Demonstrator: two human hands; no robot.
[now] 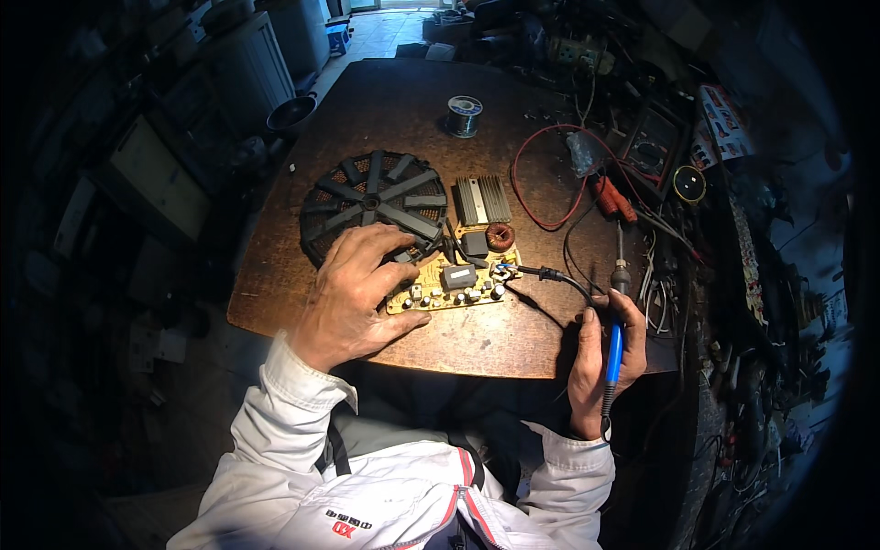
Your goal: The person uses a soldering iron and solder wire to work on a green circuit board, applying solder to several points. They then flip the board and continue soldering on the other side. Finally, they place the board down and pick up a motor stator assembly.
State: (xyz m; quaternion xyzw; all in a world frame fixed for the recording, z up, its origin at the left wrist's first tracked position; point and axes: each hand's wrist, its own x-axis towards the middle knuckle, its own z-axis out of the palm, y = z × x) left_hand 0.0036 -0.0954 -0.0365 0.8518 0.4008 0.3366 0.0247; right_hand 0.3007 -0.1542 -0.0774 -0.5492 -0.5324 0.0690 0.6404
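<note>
A yellowish circuit board [431, 299] lies on the wooden table, crowded with capacitors, a copper-wound ring coil [500, 236] and a finned heat sink [482, 201]. My left hand [351, 291] grips its left part, thumb along the near edge and fingers over the far side. Just beyond those fingers sits a round black induction coil [374, 202] with spoke-like bars. To the right, my right hand [605, 353] is closed around a soldering iron [615, 341] by its blue handle, tip pointing away from me. A black power cord [550, 273] runs from the board toward that hand's fingers.
A solder spool [464, 116] stands at the table's far side. Red test leads [532, 165], a multimeter [653, 142] and a small round tin [688, 184] lie at the right. Tangled wires [658, 284] crowd the right edge. A dark pan [292, 112] is off the left side.
</note>
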